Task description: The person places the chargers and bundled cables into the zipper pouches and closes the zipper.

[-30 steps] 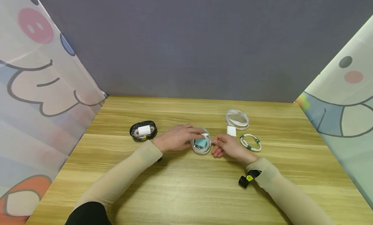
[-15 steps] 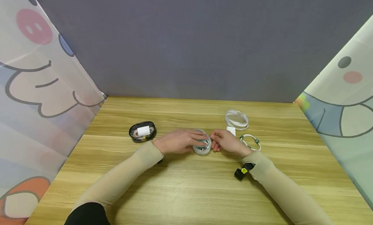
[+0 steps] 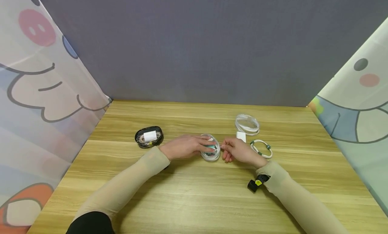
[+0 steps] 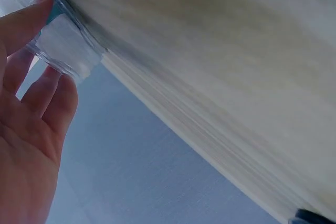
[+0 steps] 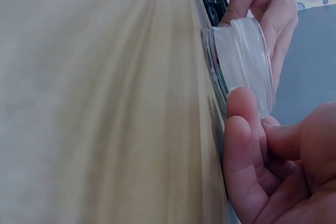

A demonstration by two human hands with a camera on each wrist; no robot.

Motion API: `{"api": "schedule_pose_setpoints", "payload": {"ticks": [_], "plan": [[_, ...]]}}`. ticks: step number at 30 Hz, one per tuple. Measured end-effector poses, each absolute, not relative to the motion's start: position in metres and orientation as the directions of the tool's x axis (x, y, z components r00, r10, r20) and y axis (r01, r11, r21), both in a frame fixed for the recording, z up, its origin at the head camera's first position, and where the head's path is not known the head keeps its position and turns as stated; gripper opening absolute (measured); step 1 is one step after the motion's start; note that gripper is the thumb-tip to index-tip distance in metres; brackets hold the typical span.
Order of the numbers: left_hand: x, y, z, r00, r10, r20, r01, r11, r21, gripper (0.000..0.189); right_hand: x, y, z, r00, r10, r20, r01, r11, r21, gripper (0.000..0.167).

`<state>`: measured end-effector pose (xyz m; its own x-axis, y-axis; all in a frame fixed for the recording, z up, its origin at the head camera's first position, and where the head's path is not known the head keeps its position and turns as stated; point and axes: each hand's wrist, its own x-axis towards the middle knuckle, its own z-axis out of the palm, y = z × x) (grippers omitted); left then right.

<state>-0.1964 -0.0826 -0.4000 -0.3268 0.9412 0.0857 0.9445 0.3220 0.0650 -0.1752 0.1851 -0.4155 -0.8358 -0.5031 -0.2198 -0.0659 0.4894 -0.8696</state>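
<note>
1. Gripping the clear round case [image 3: 216,154], the left hand [image 3: 186,147] has its thumb and fingers spread only as wide as the case's body.
2. The right hand [image 3: 238,151] is curled, its thumb and forefinger pinching at the case's right edge; the pinched part is too small to make out.
3. The case sits between both hands, near the middle of the worktop [image 3: 194,197], with something teal inside.
4. Near the right hand are a white adapter [image 3: 241,136] and a white cable loop [image 3: 266,156] with green ties; a second clear case [image 3: 247,123] lies just beyond.
5. Well to the left, a black-rimmed case [image 3: 145,145] contains a white block [image 3: 150,136].
</note>
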Motion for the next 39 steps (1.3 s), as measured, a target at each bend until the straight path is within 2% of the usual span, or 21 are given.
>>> {"api": "schedule_pose_setpoints", "payload": {"ticks": [9,15,21,39], "plan": [[-0.197,-0.079,-0.399,-0.345,0.936,0.072,0.938,0.341,0.062,0.054,-0.162,0.191,-0.415,-0.832,-0.51,-0.218,-0.058,0.472,-0.88,0.019],[-0.196,-0.078,-0.398,-0.37,0.927,0.06,0.928,0.366,0.062,0.051,-0.154,0.193,-0.417,-0.801,-0.554,-0.226,-0.035,0.42,-0.907,0.019],[-0.196,-0.076,-0.398,-0.359,0.93,0.081,0.933,0.358,0.026,0.051,-0.146,0.192,-0.416,-0.788,-0.573,-0.223,-0.059,0.431,-0.901,0.02],[-0.189,-0.079,-0.391,-0.381,0.918,0.106,0.921,0.387,-0.043,0.055,-0.165,0.193,-0.421,-0.878,-0.434,-0.203,0.011,0.405,-0.914,0.021]]}}
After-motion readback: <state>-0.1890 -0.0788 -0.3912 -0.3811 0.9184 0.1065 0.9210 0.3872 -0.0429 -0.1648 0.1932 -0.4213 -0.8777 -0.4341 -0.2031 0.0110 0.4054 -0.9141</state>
